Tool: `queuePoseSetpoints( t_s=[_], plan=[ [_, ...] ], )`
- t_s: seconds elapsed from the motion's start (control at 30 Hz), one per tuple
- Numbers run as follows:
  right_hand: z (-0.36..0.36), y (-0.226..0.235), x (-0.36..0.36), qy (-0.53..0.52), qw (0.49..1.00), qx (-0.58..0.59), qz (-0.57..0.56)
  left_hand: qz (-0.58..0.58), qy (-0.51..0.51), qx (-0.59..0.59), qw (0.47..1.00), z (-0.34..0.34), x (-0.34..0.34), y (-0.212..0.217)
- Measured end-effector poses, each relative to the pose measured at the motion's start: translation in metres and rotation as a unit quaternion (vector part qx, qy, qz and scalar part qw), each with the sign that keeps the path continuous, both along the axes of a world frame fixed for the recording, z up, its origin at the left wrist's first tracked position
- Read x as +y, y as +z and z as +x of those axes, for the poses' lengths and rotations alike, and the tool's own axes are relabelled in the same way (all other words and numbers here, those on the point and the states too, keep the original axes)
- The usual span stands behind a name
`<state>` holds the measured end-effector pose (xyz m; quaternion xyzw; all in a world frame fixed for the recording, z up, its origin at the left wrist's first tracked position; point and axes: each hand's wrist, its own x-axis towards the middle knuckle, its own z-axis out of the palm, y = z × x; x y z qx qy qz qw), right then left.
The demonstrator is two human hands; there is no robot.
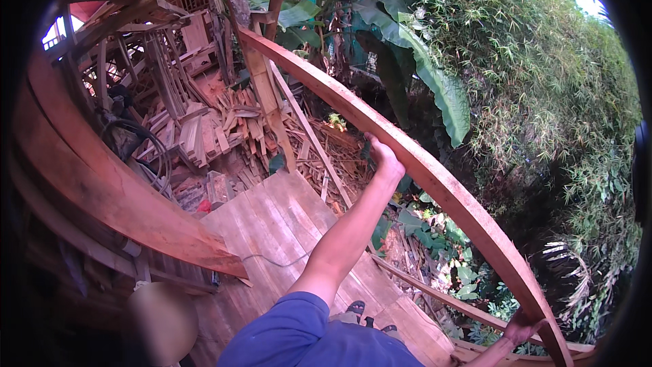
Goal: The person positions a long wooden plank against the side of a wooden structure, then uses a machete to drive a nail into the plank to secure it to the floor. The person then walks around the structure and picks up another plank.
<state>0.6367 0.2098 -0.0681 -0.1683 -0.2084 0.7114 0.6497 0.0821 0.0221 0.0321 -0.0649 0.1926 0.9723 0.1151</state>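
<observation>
Bushy greenery [523,88] fills the far right side, falling in thin leaves down toward the near right. A floor [278,224] of pale wooden boards spreads through the middle, under the person. The long wooden beam [445,187] in the person's hands slants across the scene from the far middle to the near right, past the right edge of the floor; its far end meets or passes close by a post, and I cannot tell whether it rests there. On the left, a broad reddish plank [115,183] curves through the fisheye view, its near tip over the floor. Farther off, a heap of wood scraps [224,129] lies between that plank and the post [265,88]. A large banana leaf [435,75] hangs beyond the beam. A thin strip of wood [312,139] leans just to the right of the post. The person wears a blue shirt [285,333]. The left hand [386,156] is closed on the beam's lower edge about midway along, its fingers partly hidden behind the wood. The right hand [521,329] grips the beam close to its near end, also partly hidden. Dark sandals [356,308] show beside the shirt. A thin grey cable [275,263] curls over the boards.
</observation>
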Motion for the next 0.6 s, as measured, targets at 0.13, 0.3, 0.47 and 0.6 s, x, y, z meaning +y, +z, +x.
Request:
queuePoseSetpoints(
  t_s=[0.13, 0.3, 0.47, 0.6],
  plan=[
    [-0.002, -0.013, 0.007, 0.060, 0.996, 0.006, 0.062, -0.025, 0.036, -0.027, 0.999, -0.016, 0.007, -0.010],
    [0.012, 0.007, -0.006, 0.041, 0.997, -0.029, 0.061, -0.043, 0.000, 0.034, 0.998, 0.005, 0.031, 0.009],
    [0.000, 0.021, -0.020, 0.122, 0.991, -0.053, 0.022, -0.144, -0.056, 0.015, 0.988, -0.016, 0.009, -0.008],
    [-0.004, 0.042, -0.026, 0.111, 0.991, -0.067, 0.018, -0.222, 0.022, -0.013, 0.975, -0.030, -0.005, 0.007]
  ],
)
